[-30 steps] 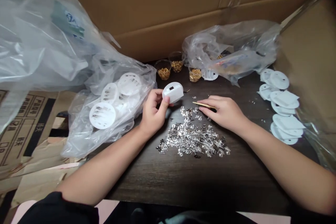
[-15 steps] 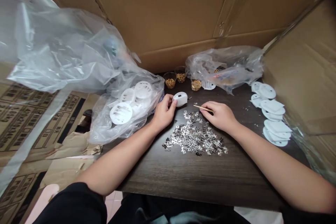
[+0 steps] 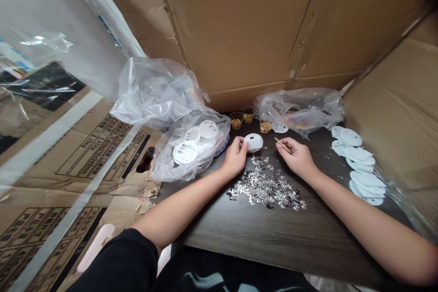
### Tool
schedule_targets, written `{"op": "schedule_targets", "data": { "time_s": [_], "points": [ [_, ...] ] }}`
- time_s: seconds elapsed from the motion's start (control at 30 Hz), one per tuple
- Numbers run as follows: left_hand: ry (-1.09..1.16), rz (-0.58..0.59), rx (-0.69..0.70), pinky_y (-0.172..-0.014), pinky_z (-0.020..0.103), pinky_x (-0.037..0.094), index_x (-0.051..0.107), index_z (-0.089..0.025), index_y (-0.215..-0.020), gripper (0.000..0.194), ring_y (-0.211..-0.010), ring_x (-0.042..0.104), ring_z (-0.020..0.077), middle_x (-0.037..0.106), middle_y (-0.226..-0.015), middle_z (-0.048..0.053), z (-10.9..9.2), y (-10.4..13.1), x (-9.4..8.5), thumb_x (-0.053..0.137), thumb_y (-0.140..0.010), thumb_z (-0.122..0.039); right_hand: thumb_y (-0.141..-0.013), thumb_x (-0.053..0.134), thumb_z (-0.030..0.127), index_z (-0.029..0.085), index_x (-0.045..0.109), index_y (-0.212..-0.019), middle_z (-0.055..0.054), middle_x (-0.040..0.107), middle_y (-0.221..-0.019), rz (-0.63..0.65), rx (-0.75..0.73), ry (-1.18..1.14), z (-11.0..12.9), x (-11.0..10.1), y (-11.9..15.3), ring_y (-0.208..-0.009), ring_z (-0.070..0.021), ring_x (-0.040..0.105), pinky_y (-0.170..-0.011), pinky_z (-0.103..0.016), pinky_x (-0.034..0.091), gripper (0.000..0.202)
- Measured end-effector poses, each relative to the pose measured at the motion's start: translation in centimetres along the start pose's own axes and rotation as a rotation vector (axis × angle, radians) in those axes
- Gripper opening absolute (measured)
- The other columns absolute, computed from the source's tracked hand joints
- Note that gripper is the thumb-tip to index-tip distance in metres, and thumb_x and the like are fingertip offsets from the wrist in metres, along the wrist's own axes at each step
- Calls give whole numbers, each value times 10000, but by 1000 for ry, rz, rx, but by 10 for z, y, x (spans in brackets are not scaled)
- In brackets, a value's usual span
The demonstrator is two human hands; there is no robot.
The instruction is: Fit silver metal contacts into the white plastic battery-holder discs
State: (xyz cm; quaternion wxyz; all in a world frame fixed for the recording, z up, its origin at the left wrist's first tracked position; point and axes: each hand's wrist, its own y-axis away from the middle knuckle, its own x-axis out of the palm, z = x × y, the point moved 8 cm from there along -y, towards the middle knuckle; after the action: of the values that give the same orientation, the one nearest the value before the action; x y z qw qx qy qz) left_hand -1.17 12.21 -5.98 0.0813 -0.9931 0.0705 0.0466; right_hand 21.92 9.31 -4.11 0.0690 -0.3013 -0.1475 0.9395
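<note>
My left hand (image 3: 236, 157) is closed on the edge of a round white plastic piece (image 3: 255, 144), which has a small dark rectangular slot. In my right hand (image 3: 297, 157) is a thin wooden stick (image 3: 283, 145), pinched between thumb and fingers. The stick's tip points up and left, apart from the white piece. Just below both hands, a heap of small silvery metal parts (image 3: 265, 185) is spread over the dark table (image 3: 239, 242).
Small clear cups of golden pieces (image 3: 236, 123) stand at the back. A plastic bag (image 3: 171, 159) with round white pieces lies left; another plastic bag (image 3: 308, 109) lies back right. Stacked white pieces (image 3: 359, 159) line the right side. Cardboard walls (image 3: 246, 32) enclose the table.
The camera view has shifted, so the scene sits lower and farther right. The white piece has tilted to show more of its face. The stick stays in my right hand, its tip raised.
</note>
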Motion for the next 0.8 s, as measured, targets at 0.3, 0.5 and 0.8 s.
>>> {"op": "schedule_targets", "data": {
  "time_s": [0.3,0.5,0.8],
  "points": [
    [344,-3,-83,-749,292,540,498,-195,-1017,476,-692,722,162,714,-847,35,-1,-12,68,553,-960,-664,-922,605,431,190,688,-912,-53,734,-795,-90,69,-41,-12,-11,1,-680,-183,627,-660,-306,467,255],
    [448,81,-110,-733,278,531,543,-198,-1022,503,-723,710,153,708,-898,22,-19,-18,64,691,-871,-654,-914,612,419,197,689,-903,-44,733,-764,-88,57,-49,-6,-13,0,-647,-176,638,-602,-284,472,235],
    [509,193,-292,-522,242,437,661,-159,-1000,288,-533,475,86,578,-717,-9,-10,-29,31,680,-852,-405,-954,602,360,210,686,-980,-81,788,-925,3,-107,-16,10,-8,5,-808,-216,734,-747,-348,565,174]
  ]
}}
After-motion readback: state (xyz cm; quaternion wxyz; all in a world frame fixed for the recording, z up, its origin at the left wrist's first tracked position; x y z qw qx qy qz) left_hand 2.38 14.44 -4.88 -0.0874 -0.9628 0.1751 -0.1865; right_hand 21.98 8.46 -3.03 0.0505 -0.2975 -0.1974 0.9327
